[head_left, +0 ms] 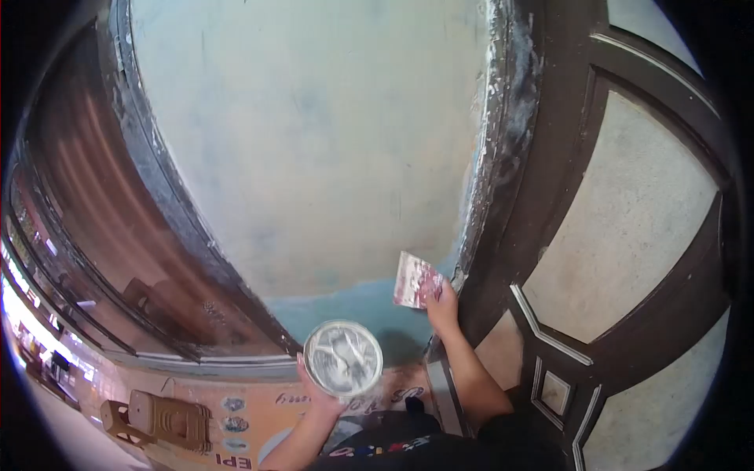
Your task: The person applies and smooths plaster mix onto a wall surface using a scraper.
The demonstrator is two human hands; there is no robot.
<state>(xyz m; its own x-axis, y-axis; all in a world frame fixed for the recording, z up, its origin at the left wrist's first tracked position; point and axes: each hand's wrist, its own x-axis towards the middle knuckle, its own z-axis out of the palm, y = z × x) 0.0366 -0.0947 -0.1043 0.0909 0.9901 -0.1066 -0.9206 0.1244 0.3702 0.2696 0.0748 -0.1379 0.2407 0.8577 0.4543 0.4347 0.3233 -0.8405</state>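
Note:
My left hand is wrapped around the side of a round open tub. White paste is smeared over the inside of the tub. In my right hand I grip a flat, reddish putty spreader, its face streaked with white paste. The spreader is held up before the lower right part of a pale wall panel, close to the panel's dark frame. Along its bottom the panel shows a blue-green band. My right thumb lies over the spreader's near edge.
A dark door with pale inset panels stands to the right. Worn, flaking trim runs up beside the wall panel. Dark-framed window glass is on the left. Below it, a brown plastic stool sits by a printed orange banner.

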